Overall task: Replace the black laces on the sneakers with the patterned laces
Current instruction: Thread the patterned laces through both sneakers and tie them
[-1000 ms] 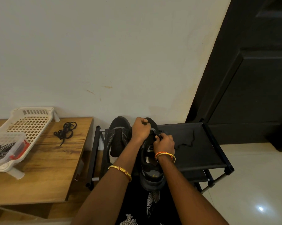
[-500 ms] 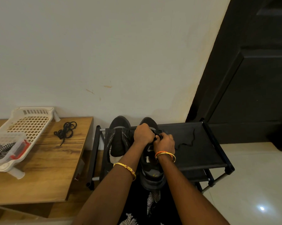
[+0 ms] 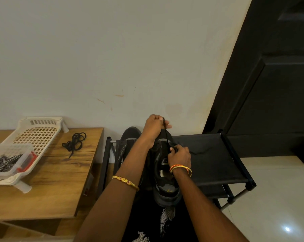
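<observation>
A black sneaker point(image 3: 166, 187) lies on the black shoe rack point(image 3: 210, 158), heel toward me. My left hand point(image 3: 154, 124) is raised above its toe and grips a black lace point(image 3: 167, 137) that runs taut down to the shoe. My right hand point(image 3: 180, 155) grips the sneaker's upper near the eyelets. A second black sneaker point(image 3: 128, 138) stands to the left, partly hidden by my left arm. A removed black lace point(image 3: 75, 141) lies coiled on the wooden table point(image 3: 60, 180). Black-and-white patterned laces point(image 3: 3, 162) sit in a clear box point(image 3: 11, 165).
A white slotted basket point(image 3: 37, 133) holds the clear box at the table's left. A white wall is straight ahead and a black door point(image 3: 273, 75) stands at the right. Glossy floor tiles point(image 3: 279, 198) lie right of the rack.
My left hand has lifted up and away from the shoe, drawing the black lace out with it. My right hand has stayed on the sneaker.
</observation>
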